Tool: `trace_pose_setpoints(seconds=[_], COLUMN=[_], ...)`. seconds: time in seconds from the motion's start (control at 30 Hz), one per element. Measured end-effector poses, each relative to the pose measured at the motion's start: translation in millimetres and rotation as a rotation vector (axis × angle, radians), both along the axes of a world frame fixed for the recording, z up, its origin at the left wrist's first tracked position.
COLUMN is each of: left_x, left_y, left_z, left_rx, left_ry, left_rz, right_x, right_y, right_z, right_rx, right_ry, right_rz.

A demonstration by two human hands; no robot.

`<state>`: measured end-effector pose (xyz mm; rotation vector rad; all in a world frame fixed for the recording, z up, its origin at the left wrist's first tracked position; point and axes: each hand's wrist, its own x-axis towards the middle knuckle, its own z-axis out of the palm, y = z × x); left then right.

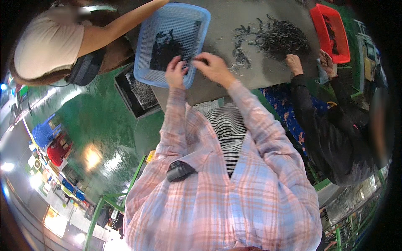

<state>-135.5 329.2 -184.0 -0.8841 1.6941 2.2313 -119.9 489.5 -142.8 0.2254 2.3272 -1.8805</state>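
Observation:
A blue plastic basket (141, 54) stands at the far left of the table, with a heap of small black pieces (165, 52) in it. My left hand (175, 74) is over its near side, fingers curled; whatever they hold is too small to make out. At the basket's right rim my right hand (213, 69) has thumb and fingers pinched together, with something small and dark at their tips that I cannot name. To the right, a pile of small dark pieces with thin pale strips (287, 37) is spread over the table.
The grey table (217, 23) runs under the basket and pile. A red bin (341, 39) stands at the far right. One co-worker in black (331, 134) sits on the right; another in a white top (50, 46) reaches over from the left. Below the table is a dark crate (140, 94).

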Motion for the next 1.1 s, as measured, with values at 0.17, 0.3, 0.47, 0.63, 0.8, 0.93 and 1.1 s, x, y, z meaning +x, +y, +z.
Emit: trace_pose_setpoints(seconds=[0.17,0.3,0.47,0.63,0.8,0.93,1.1], left_x=[-7,1,12,-2,-25,-22,-4], left_y=[-18,47,138,199,187,141,111], left_z=[15,14,-79,-98,-116,-114,-98], left_rx=[-0.981,-0.601,-0.683,-0.896,-0.789,-0.430,-0.170], left_ry=[0.491,0.527,0.377,0.293,0.276,0.156,-0.068], left_rz=[-0.194,-0.416,-0.855,-0.922,-1.110,-0.901,-0.795], right_x=[1,60,64,41,29,40,40], right_y=[13,109,141,132,122,122,114], right_z=[-17,-120,-145,-156,-155,-147,-114], right_rx=[0.208,0.495,0.616,0.675,0.450,0.028,-0.118], right_ry=[0.091,-0.240,-0.427,-0.398,-0.426,-0.511,-0.613], right_rz=[-0.110,-0.422,-0.514,-0.458,-0.349,-0.336,-0.485])
